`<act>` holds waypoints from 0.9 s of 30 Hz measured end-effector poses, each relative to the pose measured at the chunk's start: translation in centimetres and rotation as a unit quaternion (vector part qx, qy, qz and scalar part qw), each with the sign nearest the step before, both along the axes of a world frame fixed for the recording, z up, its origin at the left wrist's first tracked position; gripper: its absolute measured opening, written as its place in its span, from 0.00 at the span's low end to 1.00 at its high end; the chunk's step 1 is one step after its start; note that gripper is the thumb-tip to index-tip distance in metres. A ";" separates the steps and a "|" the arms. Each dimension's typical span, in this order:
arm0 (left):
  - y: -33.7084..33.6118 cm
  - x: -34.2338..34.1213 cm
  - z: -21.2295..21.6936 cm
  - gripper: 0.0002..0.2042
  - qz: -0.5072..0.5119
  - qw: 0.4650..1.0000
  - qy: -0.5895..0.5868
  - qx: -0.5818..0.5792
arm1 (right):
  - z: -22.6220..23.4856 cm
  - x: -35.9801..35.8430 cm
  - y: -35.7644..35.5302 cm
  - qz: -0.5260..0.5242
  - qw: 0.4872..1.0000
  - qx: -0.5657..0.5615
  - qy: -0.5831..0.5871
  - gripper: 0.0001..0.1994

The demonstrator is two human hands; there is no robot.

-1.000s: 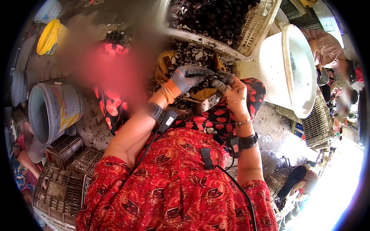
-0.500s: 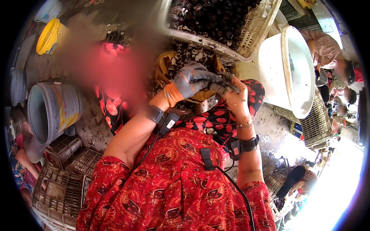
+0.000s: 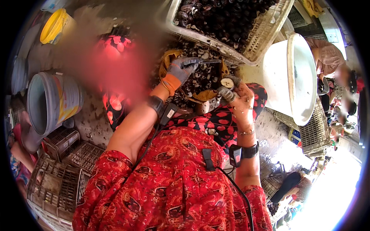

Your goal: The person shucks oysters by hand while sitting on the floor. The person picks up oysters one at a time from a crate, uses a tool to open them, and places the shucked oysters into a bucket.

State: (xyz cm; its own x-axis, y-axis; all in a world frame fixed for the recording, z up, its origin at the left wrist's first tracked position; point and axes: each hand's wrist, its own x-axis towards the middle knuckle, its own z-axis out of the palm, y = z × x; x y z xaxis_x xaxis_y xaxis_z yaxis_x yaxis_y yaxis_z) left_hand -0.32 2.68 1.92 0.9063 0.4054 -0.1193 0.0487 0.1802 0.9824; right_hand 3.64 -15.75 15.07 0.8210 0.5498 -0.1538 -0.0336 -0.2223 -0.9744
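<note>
Since the earlier frame the gloved left hand has drawn leftward, fingers clenched on a small knife over the shell pile, while the right hand, wrist raised, pinches an opened shellfish.

A small knife sticks out sideways from the fist of the gloved left hand, its thin blade level and pointing toward the right hand; a round shell piece, dark-rimmed with a pale cut face turned upward, sits pinched at the fingertips of that right hand, just below and right of the blade tip, not touching it.
</note>
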 end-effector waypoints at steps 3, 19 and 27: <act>-1.5 -0.5 4.5 0.12 -0.058 0.986 -0.118 0.099 | -0.2 0.9 -0.1 -0.014 0.997 -0.032 -0.075 0.16; -1.7 -0.7 3.2 0.11 -0.033 0.979 -0.077 0.187 | -2.8 2.0 -0.5 -0.132 0.974 -0.007 -0.184 0.17; -1.0 -0.8 3.6 0.11 -0.043 0.940 -0.055 0.334 | -3.4 1.8 -1.4 -0.111 0.953 -0.183 -0.212 0.13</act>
